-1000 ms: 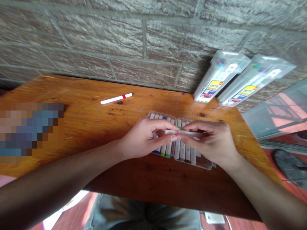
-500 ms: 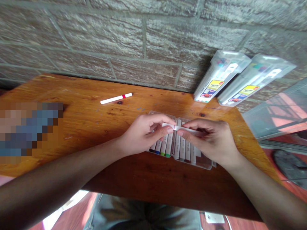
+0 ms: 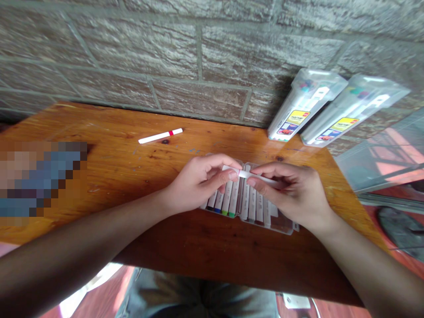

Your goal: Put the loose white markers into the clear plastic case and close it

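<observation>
A white marker (image 3: 244,174) with a thin pinkish ring lies across my fingertips, level with the middle of the picture. The thumb and fingers of my left hand (image 3: 202,181) pinch its left end. My right hand (image 3: 294,187) is closed round its other end, which is partly hidden by the fingers. Below both hands an opened clear plastic case (image 3: 281,226) rests on the table. Several white markers (image 3: 259,207) lie side by side in its two halves, some with dark, blue or green ends. My hands cover part of the case.
On the wooden table (image 3: 109,154) lies another white marker (image 3: 159,136) with a red band. Two clear marker boxes (image 3: 288,110) (image 3: 341,119) lean against the stone wall (image 3: 159,53) at the right. A blurred-out patch (image 3: 43,181) covers the left side.
My left hand and the marker's left end have shifted slightly left and up. My right hand has barely moved, and both hands keep their grip on the marker.
</observation>
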